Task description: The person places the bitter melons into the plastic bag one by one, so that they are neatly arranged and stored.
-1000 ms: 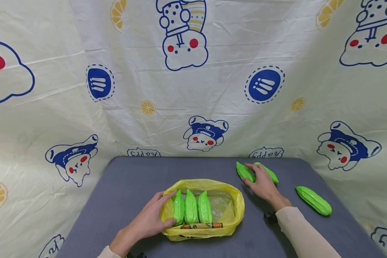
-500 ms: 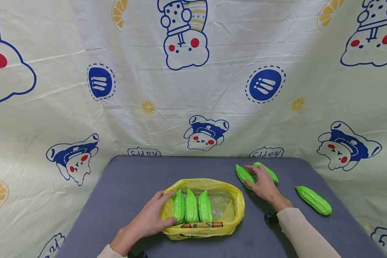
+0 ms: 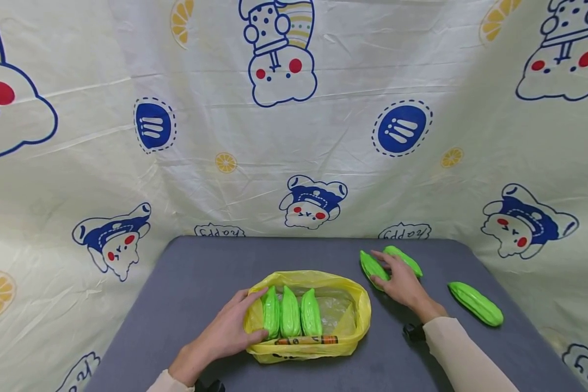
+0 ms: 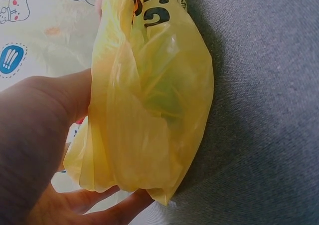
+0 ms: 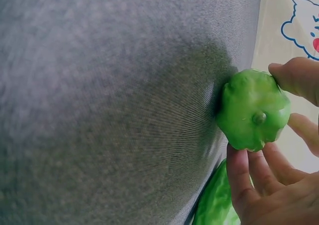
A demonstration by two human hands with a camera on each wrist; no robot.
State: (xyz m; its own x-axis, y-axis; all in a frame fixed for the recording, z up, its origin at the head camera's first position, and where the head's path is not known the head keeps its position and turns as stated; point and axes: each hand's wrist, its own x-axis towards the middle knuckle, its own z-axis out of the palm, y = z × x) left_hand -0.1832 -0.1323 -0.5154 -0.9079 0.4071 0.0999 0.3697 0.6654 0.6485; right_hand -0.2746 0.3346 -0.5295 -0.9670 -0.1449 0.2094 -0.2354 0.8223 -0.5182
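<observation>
An open yellow plastic bag (image 3: pixel 323 351) stands on the table. Inside it, three green bitter melons (image 3: pixel 290 313) lie side by side in its left and middle part. My left hand (image 3: pixel 232 326) grips the bag's left end, thumb at the near rim and fingers toward the far side; the left wrist view shows the bag's side bulging past the thumb. Farther back on the right, my right hand (image 3: pixel 402 280) holds another bitter melon (image 5: pixel 254 110) between thumb and fingertips, its stem end facing the wrist camera. Close beside that hand lies a further bitter melon (image 3: pixel 408 261).
One more bitter melon (image 3: pixel 476 304) lies near the table's right edge. The grey table (image 3: pixel 201 272) ends at a printed curtain (image 3: pixel 353 179) that hangs behind it and at both sides.
My right hand and the bitter melon in it have shifted slightly nearer to me. The left hand keeps its grip on the bag in place.
</observation>
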